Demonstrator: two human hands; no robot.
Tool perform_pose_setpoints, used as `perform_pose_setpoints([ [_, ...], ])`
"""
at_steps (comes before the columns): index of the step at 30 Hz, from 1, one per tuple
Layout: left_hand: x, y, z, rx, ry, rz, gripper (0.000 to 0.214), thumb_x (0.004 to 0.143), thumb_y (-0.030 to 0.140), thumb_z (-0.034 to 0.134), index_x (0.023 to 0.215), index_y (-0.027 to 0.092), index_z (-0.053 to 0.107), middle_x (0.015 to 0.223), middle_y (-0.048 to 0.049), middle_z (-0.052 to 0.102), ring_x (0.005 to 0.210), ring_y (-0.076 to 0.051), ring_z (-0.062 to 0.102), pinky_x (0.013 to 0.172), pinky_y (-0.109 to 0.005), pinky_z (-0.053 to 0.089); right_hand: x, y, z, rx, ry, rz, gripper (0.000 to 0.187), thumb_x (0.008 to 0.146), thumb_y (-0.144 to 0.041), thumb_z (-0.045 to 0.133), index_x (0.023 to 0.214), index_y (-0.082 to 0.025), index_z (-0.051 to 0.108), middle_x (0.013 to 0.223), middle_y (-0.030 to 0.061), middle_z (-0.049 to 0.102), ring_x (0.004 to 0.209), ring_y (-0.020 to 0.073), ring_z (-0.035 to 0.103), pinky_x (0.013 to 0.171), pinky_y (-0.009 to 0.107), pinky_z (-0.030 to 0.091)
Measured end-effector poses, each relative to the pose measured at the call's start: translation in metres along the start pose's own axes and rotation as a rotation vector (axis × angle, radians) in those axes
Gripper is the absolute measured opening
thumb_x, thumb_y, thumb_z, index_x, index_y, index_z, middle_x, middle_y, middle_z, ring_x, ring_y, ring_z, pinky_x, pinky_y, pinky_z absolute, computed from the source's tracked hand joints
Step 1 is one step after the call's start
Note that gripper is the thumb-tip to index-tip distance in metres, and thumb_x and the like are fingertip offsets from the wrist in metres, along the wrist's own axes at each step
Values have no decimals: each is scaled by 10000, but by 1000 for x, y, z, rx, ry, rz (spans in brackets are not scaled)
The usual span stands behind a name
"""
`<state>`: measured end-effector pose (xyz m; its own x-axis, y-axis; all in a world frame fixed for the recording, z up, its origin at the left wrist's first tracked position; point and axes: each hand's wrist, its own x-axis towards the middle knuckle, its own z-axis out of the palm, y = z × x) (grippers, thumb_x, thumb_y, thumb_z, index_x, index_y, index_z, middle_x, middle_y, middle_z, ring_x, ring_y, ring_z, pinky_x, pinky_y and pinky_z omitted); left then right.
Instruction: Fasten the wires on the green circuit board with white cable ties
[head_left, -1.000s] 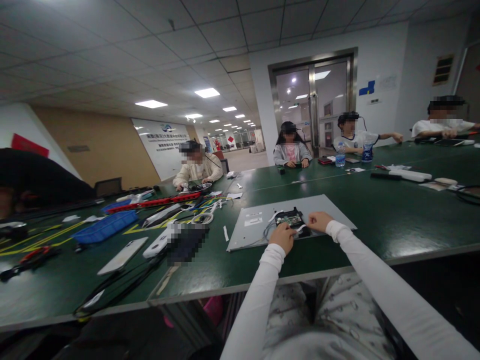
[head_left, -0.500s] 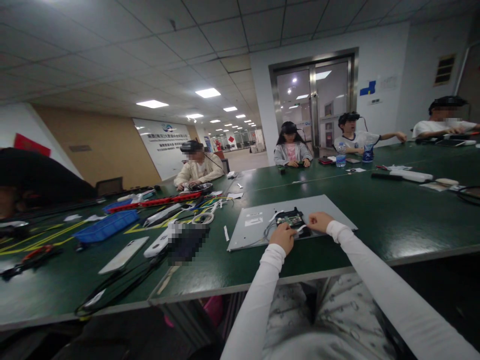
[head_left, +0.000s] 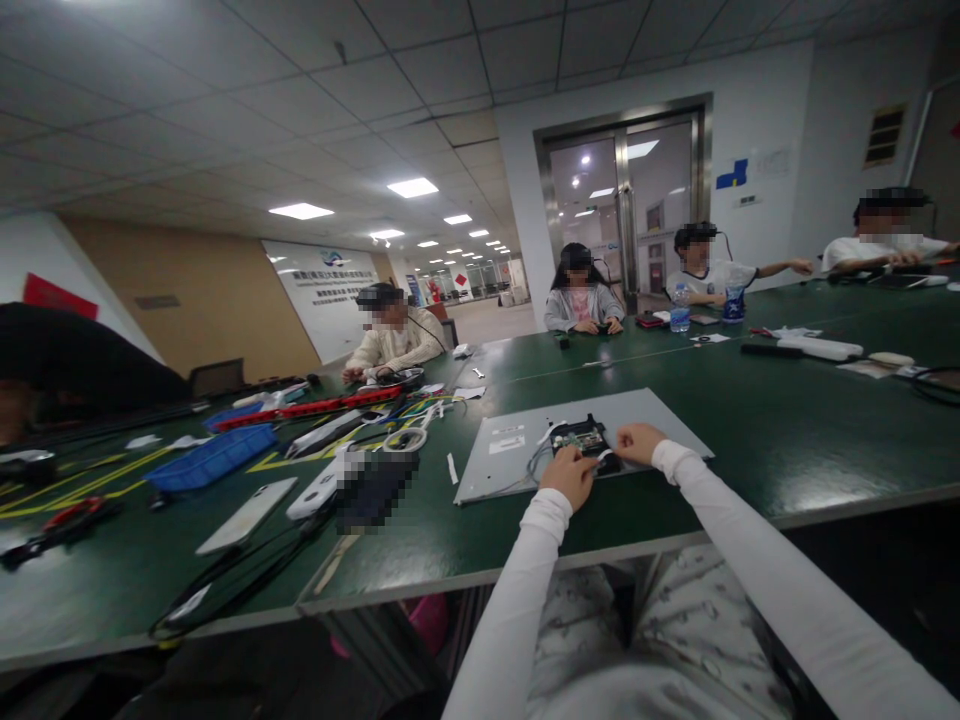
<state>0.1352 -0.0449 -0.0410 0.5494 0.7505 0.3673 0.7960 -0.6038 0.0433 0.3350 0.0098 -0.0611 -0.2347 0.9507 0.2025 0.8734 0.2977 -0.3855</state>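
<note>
A grey flat panel point(head_left: 517, 465) lies on the green table in front of me. On it sits a black plastic frame point(head_left: 559, 430) around a green circuit board point(head_left: 586, 438). My left hand point(head_left: 568, 477) rests at the board's near left side, its fingers closed at the end of a white flat cable point(head_left: 602, 456). At the frame's right edge is my right hand point(head_left: 639, 443), fingers curled together; whatever they hold is hidden. Thin grey wires point(head_left: 534, 468) run out left of the board. White labels point(head_left: 508, 443) are stuck on the panel.
To the left lie a white phone point(head_left: 247, 515), a white device point(head_left: 319, 492), a blue tray point(head_left: 214, 460), black cables and a red strip point(head_left: 322, 403). Bottles point(head_left: 680, 310) and a white tool with a black handle point(head_left: 806, 347) are at the far right. Several people sit around the table.
My hands stay at nearly the same spots on the panel and board. The person at the far left of the table has shifted their hands slightly; the camera view has moved a little.
</note>
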Motion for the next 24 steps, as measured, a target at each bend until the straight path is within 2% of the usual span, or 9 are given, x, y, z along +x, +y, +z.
perform_pose_setpoints([
  [12, -1, 1, 0, 6, -13, -3, 296, 783, 233, 415, 1037, 288, 555, 926, -41, 478, 889, -160, 440, 784, -305, 391, 0, 1, 0, -10, -4, -10, 175, 647, -343, 515, 656, -179, 574, 646, -3, 580, 581, 87, 467, 517, 190, 284],
  [24, 1, -3, 0, -8, -23, -61, 319, 734, 131, 440, 973, 272, 598, 919, -29, 486, 910, -152, 445, 813, -288, 393, 1, 2, 1, -22, 41, 6, 178, 633, -354, 541, 649, -179, 566, 636, -7, 576, 582, 85, 469, 523, 187, 280],
])
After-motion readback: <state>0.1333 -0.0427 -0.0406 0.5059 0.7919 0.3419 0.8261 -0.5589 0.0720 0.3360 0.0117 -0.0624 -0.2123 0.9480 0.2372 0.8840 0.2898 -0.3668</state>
